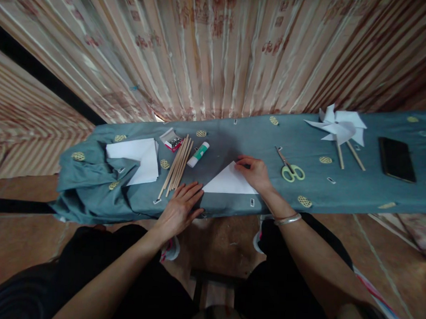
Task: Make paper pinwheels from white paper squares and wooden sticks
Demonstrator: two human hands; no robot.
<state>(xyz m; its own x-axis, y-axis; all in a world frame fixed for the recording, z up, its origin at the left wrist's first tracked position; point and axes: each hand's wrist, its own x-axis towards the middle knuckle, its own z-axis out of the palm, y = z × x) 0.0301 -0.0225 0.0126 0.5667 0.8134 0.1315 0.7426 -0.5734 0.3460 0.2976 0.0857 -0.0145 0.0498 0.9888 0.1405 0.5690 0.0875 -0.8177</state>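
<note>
Pressing a folded white paper triangle [229, 182] flat on the blue cloth [340, 185], the right hand [255, 173] is creasing its top while the left hand [180, 208] is resting spread beside it; sticks [177, 167] lie unused, one finished pinwheel [338, 128] waiting.

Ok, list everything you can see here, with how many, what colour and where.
folded paper: 1, white triangle, front edge, under both hands
paper stack: 1, white, left
sticks: bundle, tan, left of centre
glue stick: 1, white and green, beside sticks
pin box: 1, small, behind sticks
scissors: 1, green handles, right of centre
pinwheels: white, on sticks, right
phone: 1, black, far right
cloth: 1, blue-grey, covering table
left hand: flat, at paper's left corner
right hand: pressing paper
</note>
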